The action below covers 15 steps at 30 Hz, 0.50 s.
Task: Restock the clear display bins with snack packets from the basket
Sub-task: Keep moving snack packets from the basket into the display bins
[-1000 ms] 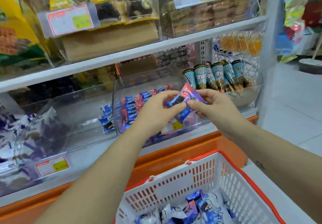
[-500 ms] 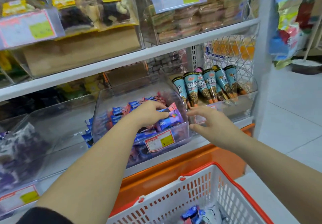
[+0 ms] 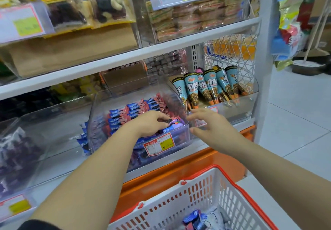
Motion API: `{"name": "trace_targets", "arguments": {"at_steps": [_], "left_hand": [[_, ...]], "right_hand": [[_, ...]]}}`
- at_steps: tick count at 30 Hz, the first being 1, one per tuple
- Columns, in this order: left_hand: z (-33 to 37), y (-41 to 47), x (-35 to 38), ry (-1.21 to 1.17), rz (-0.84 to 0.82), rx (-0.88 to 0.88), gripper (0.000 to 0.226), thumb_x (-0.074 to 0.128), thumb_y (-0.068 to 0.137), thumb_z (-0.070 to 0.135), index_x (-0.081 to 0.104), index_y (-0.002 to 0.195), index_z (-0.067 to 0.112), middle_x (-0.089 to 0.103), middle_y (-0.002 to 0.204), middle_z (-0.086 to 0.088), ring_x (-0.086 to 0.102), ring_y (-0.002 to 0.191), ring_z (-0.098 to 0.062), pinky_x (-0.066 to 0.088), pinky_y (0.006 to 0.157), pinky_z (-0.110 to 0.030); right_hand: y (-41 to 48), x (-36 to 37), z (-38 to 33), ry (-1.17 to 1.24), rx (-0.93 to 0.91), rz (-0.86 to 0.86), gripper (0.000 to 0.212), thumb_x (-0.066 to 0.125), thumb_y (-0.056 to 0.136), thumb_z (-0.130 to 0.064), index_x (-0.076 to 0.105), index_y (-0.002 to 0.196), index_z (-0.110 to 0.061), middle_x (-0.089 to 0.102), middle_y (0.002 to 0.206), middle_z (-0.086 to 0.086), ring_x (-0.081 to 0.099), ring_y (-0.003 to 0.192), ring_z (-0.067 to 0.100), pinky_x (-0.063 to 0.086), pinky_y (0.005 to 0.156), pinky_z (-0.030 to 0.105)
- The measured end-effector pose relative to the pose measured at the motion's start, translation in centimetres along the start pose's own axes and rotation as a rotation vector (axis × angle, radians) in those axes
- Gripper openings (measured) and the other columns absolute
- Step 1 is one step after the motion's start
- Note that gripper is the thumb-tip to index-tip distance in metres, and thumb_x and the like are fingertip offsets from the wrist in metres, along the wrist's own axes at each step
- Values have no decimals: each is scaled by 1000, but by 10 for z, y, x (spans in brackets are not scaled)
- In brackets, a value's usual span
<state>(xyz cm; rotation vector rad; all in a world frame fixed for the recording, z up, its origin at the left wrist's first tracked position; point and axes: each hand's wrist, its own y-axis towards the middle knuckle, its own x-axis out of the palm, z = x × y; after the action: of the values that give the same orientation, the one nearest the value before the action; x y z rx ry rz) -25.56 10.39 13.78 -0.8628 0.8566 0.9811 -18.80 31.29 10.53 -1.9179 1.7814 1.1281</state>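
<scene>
A clear display bin [image 3: 100,115] on the lower shelf holds rows of blue and pink snack packets [image 3: 132,109]. My left hand [image 3: 150,124] reaches into its front right corner and grips a pink, blue and purple packet [image 3: 172,125] lying on top of the pile. My right hand [image 3: 209,127] hovers just right of the bin's front corner with fingers spread, holding nothing. The white basket [image 3: 193,192] with an orange rim stands below, with several blue and white packets [image 3: 202,219] inside.
To the right, another clear bin [image 3: 241,102] holds upright blue cone snacks [image 3: 207,88]. A clear bin [image 3: 53,122] on the left has purple packets at its far left. An upper shelf [image 3: 161,49] overhangs the bins. A white upright post [image 3: 265,68] bounds the shelf's right side.
Both hands held the packet in front of the bin; my right hand let go and drew aside, and my left hand carried the packet down into the bin.
</scene>
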Motion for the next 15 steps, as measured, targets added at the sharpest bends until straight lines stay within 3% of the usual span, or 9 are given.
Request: {"name": "trace_targets", "arguments": {"at_steps": [5, 9, 12, 15], "left_hand": [[1, 0, 4, 106, 44, 23, 38, 55, 100, 24, 57, 137, 25, 58, 137, 3, 54, 115, -16, 43, 95, -29], [7, -19, 7, 30, 355, 40, 32, 57, 98, 21, 63, 128, 28, 61, 131, 6, 55, 119, -18, 46, 102, -39], [15, -56, 26, -22, 637, 225, 27, 56, 94, 11, 69, 114, 23, 67, 114, 3, 60, 106, -18, 48, 94, -37], [16, -100, 71, -80, 636, 405, 22, 56, 91, 10, 71, 105, 18, 70, 104, 3, 61, 98, -12, 46, 89, -27]], "right_hand": [[-1, 3, 4, -46, -15, -16, 34, 64, 92, -21, 64, 126, -25, 45, 147, -5, 39, 135, 12, 30, 109, 28], [-16, 8, 11, -98, -105, 34, 33, 64, 91, -17, 65, 123, -23, 53, 137, -5, 46, 128, 10, 33, 107, 23], [-39, 13, 17, -115, -197, 22, 27, 65, 89, -16, 68, 115, -23, 60, 122, -6, 53, 115, 9, 41, 100, 25], [-71, 28, 29, -192, -221, -107, 24, 66, 88, -20, 68, 112, -24, 65, 110, -8, 60, 101, 11, 48, 89, 29]]}}
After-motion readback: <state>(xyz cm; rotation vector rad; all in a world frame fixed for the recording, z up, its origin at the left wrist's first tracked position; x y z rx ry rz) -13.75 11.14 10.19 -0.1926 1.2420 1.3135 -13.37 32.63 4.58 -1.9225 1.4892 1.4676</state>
